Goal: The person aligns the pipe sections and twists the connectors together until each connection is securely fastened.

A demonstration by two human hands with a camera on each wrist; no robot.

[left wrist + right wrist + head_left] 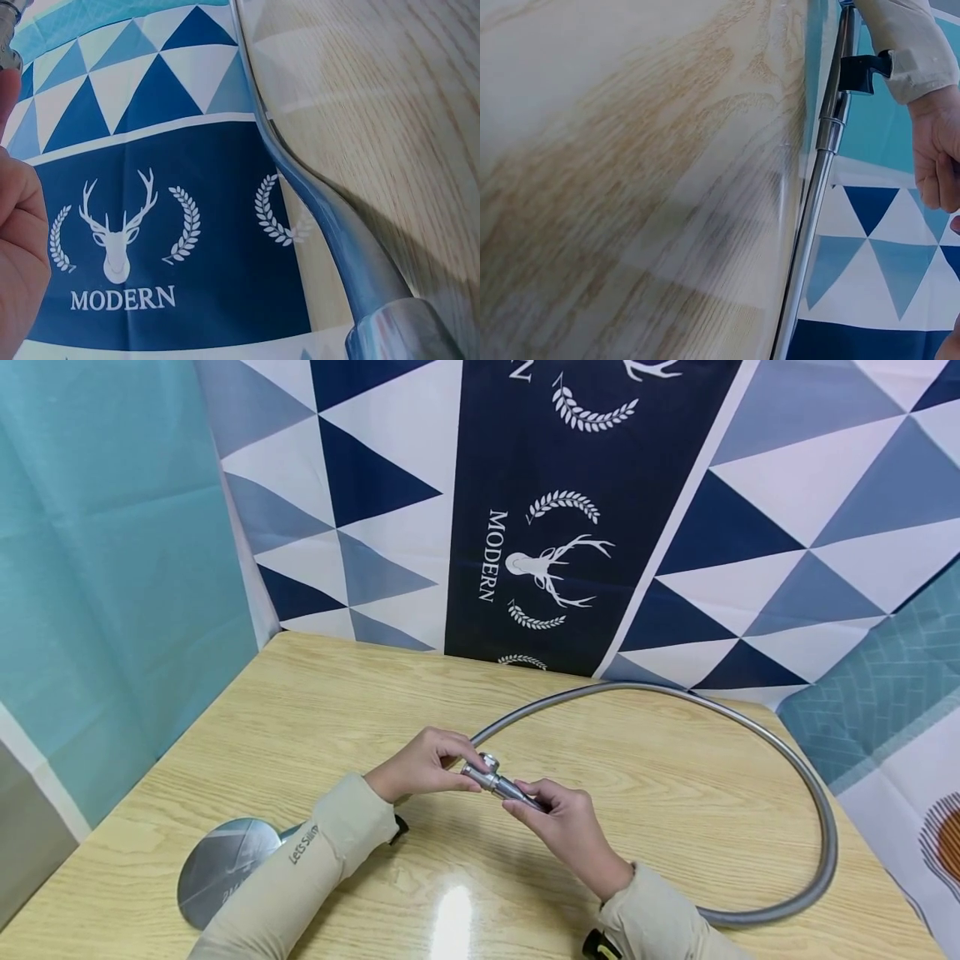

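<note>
My left hand point(431, 767) pinches a small chrome shower valve point(477, 775) with a round knob on its side, between thumb and fingers. From the other side, my right hand point(566, 827) pinches the tapered metal hose end point(510, 790) that lines up with the valve. The two metal parts meet end to end above the table; their joint's threads are too small to make out. A grey flexible shower hose point(821, 827) loops from behind my left hand around to my right forearm. In the left wrist view, a metal sleeve point(405, 334) surrounds the hose's near end.
A round chrome shower head point(225, 868) lies on the wooden table point(360, 710) at the left, partly under my left sleeve. Patterned cloth point(390, 510) hangs behind the table's far edge, with teal cloth point(112, 568) at the left.
</note>
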